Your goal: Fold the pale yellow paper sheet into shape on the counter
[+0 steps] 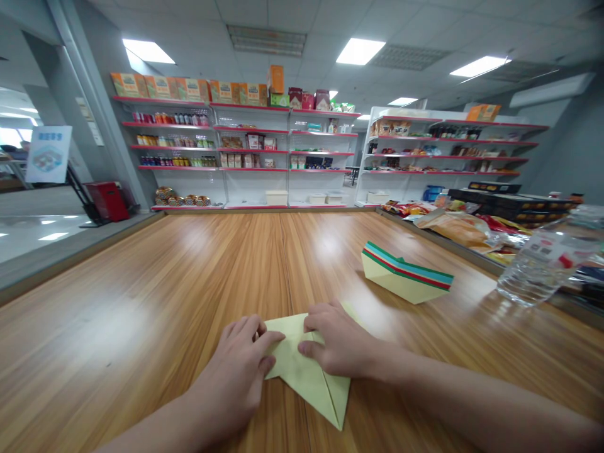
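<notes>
A pale yellow sheet of folded paper [302, 371] lies on the wooden table, with creases and a pointed corner toward me. At its left edge, my left hand [240, 365] grips the paper between thumb and curled fingers. My right hand [342, 343] is closed over the right part, thumb and fingers bent against the surface; what lies under the palm is hidden. Further off to the right stands a folded paper boat [406, 277], pale yellow with green, blue, white and red stripes along its upper rim.
A clear plastic bottle [538, 264] stands at the table's right edge. Beyond that edge lie packaged snacks [457, 229] and dark boxes [500, 204]. The wooden table [198, 270] has a raised border. Shelves of goods [250, 129] line the back wall.
</notes>
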`<control>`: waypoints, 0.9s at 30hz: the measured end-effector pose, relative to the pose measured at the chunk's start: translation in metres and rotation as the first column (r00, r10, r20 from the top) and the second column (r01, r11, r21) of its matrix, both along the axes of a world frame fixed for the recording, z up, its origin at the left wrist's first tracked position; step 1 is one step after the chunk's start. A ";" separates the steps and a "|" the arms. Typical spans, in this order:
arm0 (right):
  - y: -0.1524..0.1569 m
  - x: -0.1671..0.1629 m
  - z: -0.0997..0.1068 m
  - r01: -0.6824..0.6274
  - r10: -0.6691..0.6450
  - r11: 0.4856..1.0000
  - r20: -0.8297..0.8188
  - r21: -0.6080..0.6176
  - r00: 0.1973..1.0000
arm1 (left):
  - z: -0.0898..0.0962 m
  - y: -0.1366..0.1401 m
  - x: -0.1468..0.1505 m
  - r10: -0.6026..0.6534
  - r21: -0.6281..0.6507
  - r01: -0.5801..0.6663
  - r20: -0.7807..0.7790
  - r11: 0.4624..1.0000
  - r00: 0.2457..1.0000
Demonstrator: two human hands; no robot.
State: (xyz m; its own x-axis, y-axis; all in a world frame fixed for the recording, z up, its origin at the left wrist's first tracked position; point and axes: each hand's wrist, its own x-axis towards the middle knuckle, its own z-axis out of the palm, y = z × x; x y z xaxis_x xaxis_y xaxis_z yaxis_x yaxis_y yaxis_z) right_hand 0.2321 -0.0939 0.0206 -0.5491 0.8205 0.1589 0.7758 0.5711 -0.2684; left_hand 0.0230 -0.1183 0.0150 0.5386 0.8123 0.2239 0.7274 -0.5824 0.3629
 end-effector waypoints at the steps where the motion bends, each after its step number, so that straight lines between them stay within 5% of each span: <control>1: 0.000 -0.001 -0.002 0.001 0.000 1.000 -0.023 0.022 1.000 | 0.001 0.001 0.000 0.000 -0.026 0.001 0.035 1.000 0.999; 11: 0.004 -0.007 -0.003 0.092 -0.050 0.951 -0.146 0.296 0.988 | 0.005 0.015 -0.001 0.129 -0.191 -0.090 0.203 0.977 0.971; 19: -0.001 -0.009 0.007 0.111 -0.013 0.933 -0.276 0.343 0.961 | 0.015 0.012 0.000 0.126 -0.115 -0.096 0.294 0.989 0.947; 27: 0.011 0.007 -0.002 0.062 0.111 0.830 -0.272 0.554 0.956 | 0.004 0.025 -0.014 0.069 0.098 -0.118 0.407 0.988 0.911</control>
